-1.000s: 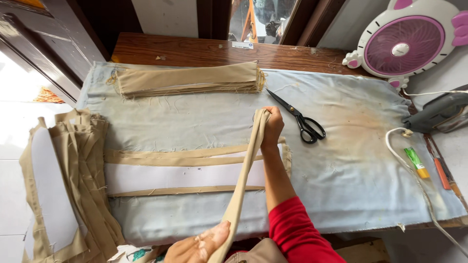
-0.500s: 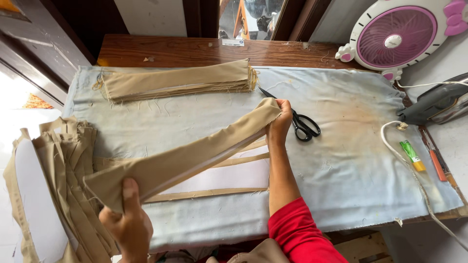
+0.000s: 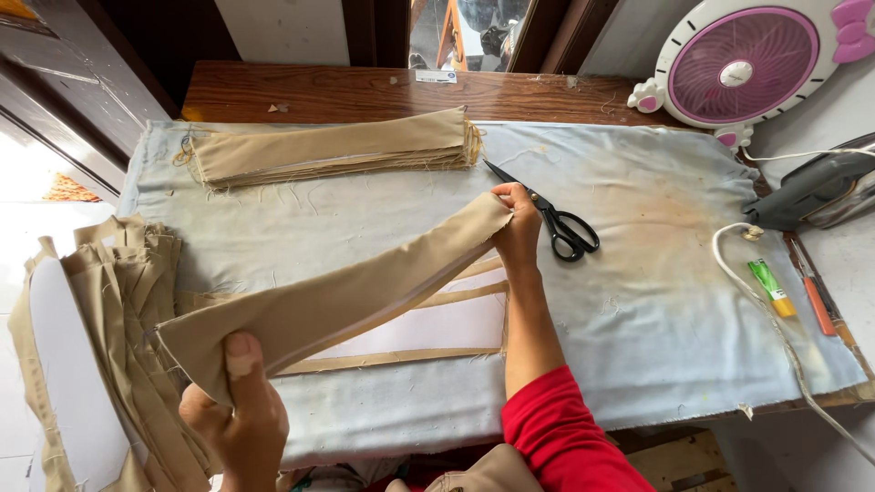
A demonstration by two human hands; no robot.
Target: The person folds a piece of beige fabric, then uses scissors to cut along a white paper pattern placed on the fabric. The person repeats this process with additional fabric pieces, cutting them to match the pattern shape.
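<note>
My left hand [image 3: 235,410] pinches the near end of a long folded tan fabric strip [image 3: 337,292], thumb on top. At the strip's far end, my right hand [image 3: 518,228] grips the other corner, its red sleeve [image 3: 565,437] below. The strip is stretched flat between both hands, just above a white paper-backed piece [image 3: 437,328] edged in tan that lies on the pale blue padded cloth [image 3: 638,301]. Black scissors [image 3: 556,219] lie just right of my right hand.
A stack of folded tan strips [image 3: 337,146] lies at the back of the cloth. More tan pieces [image 3: 118,310] hang off the left edge. A pink-and-white fan [image 3: 743,64], an iron [image 3: 811,191], a white cord [image 3: 775,319] and small tools [image 3: 793,292] sit on the right.
The strip went from hanging as a narrow twisted band to being spread flat and held taut. My left hand moved left and up, holding its end.
</note>
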